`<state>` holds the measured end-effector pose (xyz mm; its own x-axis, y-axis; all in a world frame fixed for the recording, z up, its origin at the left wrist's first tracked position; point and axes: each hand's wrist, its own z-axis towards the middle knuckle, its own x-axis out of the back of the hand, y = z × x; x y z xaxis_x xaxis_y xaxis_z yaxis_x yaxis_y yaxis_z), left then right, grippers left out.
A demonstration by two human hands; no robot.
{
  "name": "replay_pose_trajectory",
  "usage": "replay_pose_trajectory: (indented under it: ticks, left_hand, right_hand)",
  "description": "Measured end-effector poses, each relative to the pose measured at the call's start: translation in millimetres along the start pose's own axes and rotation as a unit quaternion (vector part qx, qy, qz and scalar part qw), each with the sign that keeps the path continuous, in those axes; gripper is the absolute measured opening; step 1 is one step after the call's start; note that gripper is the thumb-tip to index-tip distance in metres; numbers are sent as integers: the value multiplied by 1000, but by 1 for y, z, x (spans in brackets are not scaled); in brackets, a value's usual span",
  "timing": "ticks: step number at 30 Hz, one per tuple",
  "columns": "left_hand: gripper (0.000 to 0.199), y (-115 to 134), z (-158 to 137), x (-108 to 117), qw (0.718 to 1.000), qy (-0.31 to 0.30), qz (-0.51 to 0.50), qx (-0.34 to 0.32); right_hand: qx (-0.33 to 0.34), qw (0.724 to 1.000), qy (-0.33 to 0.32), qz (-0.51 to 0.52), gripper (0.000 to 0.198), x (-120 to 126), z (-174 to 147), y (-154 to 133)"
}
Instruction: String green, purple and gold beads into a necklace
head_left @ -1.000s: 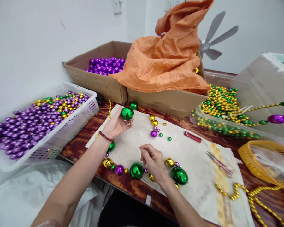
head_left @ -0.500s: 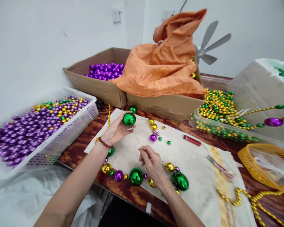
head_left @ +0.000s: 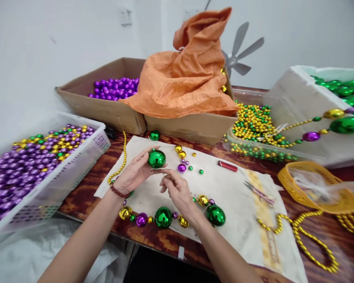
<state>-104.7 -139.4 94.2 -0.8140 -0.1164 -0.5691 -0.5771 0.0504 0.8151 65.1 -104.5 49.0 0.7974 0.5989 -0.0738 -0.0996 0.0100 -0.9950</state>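
Note:
My left hand [head_left: 135, 169] is closed around a large shiny green ball [head_left: 157, 158], its palm turned up over the cloth. A thin pale thread [head_left: 158, 169] shows just below the ball. My right hand [head_left: 177, 190] is at that thread, index finger reaching toward my left fingers and the others curled; its exact grip is partly hidden. Below both hands lies a strand of green, gold and purple beads, with a big green ball [head_left: 163, 217] in its middle and another green ball [head_left: 216, 215] to the right. A gold bead string [head_left: 124, 151] runs behind my left wrist.
Loose beads, including a purple one [head_left: 181, 168], lie on the white cloth [head_left: 230, 196]. Scissors [head_left: 259, 192], a red-handled tool [head_left: 227, 166] and a yellow basket [head_left: 295, 196] are rightward. A white crate [head_left: 88, 157] and cardboard box [head_left: 100, 108] of purple beads stand left and behind.
My right hand has moved up and left, close beneath the green ball; the thread stretched between the hands now shows only as a short piece. The view has turned right.

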Motion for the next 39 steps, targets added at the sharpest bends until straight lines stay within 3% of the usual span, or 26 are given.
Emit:
replay_pose_trajectory:
  ticks: [5,8,11,16,21,24,27,31,34,37,39]
  left_hand:
    - [53,-1,7,3,996,-6,78,52]
    - [53,-14,31,8,977,38,208,28]
    - [29,-39,64,10,916,29,396,-64]
    - [13,-77,103,-9,780,-97,592,-178]
    - [11,-91,116,-34,700,-165,668,-190]
    - [16,-91,119,-39,646,-162,722,-188]
    - [20,-92,122,-39,617,-153,750,-183]
    - [24,-97,125,-41,615,-137,755,-182]
    - [23,-98,128,-45,634,-122,741,-183]
    - [17,-86,129,-42,700,-54,689,-182]
    - [11,-70,125,-35,780,15,599,-181]
  right_hand:
    - [-81,992,33,97,13,0,-9,-1]
    - [-91,987,42,129,14,1,-16,-2]
    - [-86,984,56,148,14,1,-23,-3]
    - [-72,980,76,168,15,4,-31,-1]
    - [-58,977,82,190,12,8,-34,2]
    - [-56,975,81,197,12,9,-34,3]
    - [-56,975,84,197,13,10,-34,5]
    - [-65,976,87,188,16,10,-34,6]
    - [-66,977,91,183,16,12,-35,7]
    - [-62,977,100,175,16,15,-35,7]
    - [-61,978,104,170,16,17,-34,6]
